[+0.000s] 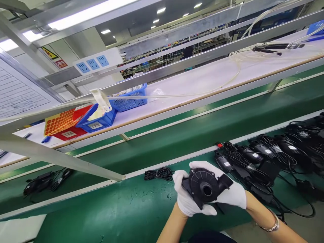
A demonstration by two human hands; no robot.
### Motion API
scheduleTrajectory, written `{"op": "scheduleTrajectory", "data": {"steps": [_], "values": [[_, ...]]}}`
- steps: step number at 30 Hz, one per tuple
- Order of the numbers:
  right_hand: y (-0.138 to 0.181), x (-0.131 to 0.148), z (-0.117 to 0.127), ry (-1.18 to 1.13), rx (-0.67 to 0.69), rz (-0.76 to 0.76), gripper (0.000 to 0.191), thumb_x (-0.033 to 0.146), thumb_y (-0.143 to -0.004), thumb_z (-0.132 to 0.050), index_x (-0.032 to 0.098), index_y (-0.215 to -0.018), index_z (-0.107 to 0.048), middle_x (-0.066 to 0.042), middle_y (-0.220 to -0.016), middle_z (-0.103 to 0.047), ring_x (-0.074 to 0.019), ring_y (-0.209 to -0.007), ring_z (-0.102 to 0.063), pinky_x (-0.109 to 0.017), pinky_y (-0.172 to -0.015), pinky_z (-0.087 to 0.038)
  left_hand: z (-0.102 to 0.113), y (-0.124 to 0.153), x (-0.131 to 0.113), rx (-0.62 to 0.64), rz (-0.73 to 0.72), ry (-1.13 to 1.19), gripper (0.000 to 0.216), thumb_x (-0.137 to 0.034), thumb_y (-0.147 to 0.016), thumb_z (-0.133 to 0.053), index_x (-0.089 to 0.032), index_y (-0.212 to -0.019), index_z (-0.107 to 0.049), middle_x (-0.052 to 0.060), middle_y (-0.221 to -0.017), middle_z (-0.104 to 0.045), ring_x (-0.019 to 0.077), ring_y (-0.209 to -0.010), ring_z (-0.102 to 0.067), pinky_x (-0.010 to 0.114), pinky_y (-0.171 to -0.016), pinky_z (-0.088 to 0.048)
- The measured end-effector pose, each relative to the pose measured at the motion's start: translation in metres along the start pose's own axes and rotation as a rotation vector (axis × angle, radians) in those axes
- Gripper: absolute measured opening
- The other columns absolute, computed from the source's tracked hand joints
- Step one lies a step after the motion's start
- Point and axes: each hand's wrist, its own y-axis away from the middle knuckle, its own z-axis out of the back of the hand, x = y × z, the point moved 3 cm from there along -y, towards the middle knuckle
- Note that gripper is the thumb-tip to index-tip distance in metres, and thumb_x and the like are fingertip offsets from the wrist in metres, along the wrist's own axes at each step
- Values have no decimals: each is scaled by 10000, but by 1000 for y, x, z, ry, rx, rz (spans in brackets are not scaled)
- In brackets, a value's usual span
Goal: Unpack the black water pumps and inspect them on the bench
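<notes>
Between my gloved hands is a black pump (pixel 202 184), its round inlet facing up towards me and a ribbed outlet pointing right. My left hand (pixel 186 199) grips its left side, with the thumb below and the fingers wrapped at the upper left. On the right, my right hand (pixel 231 194) closes round the back and the outlet side. Both hands wear white gloves and hold the pump above the green bench surface (pixel 121 206). A bundled black cable (pixel 159 173) lies on the bench just left of the hands.
Several black pumps with coiled cables (pixel 255 157) crowd the bench at right. Another black unit (pixel 42 182) lies at far left, near a white sheet (pixel 21 229). A slanted metal post (pixel 63 157) crosses the left side. Red (pixel 69 133) and blue (pixel 97 126) bins stand on the shelf.
</notes>
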Motion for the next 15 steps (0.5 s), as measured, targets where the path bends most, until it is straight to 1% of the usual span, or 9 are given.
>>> {"op": "scheduleTrajectory", "data": {"steps": [2, 5, 8, 11, 13, 15], "values": [[-1, -1, 1, 10, 22, -17, 892, 272, -663, -911, 255, -1450, -491, -123, -1449, -590, -337, -1338, -581, -540, -1191, -445, -1, 1, -1, -3, 29, 29, 1047, -924, -741, -522, -242, -1496, -275, 92, -1083, -434, 261, -868, -515, 499, -771, -507], [-1, 0, 1, -11, 49, -39, 896, 255, -679, -902, 256, -1464, -469, -123, -1445, -593, -331, -1334, -588, -534, -1173, -470, -3, 1, -1, 13, 51, 56, 1077, -935, -708, -551, -281, -1509, -252, 88, -1099, -422, 265, -884, -502, 494, -791, -489], [-1, 1, 2, -16, 44, -49, 885, 275, -678, -916, 253, -1453, -488, -128, -1443, -598, -338, -1327, -596, -542, -1174, -469, -3, 2, -2, 23, 60, 66, 1084, -925, -713, -560, -286, -1527, -236, 84, -1083, -429, 269, -887, -498, 490, -799, -485], [-1, 1, 4, -20, 31, -28, 862, 297, -677, -922, 256, -1441, -524, -115, -1433, -616, -334, -1310, -612, -536, -1177, -469, -4, 8, -1, 23, 84, 75, 1103, -938, -672, -584, -324, -1519, -232, 79, -1086, -443, 279, -902, -513, 495, -824, -494], [0, 1, 7, -14, 21, -6, 820, 311, -707, -904, 258, -1441, -545, -105, -1425, -629, -325, -1297, -623, -527, -1171, -479, -6, 15, 2, 27, 96, 69, 1145, -944, -622, -626, -332, -1505, -228, 78, -1093, -444, 293, -933, -530, 516, -869, -498], [4, 0, 11, 17, -14, 21, 701, 335, -782, -850, 261, -1426, -584, -95, -1437, -628, -314, -1313, -613, -528, -1191, -455, -9, 24, 14, 48, 183, 76, 1173, -960, -518, -678, -329, -1438, -315, 65, -1042, -464, 303, -923, -547, 542, -896, -495]]}}
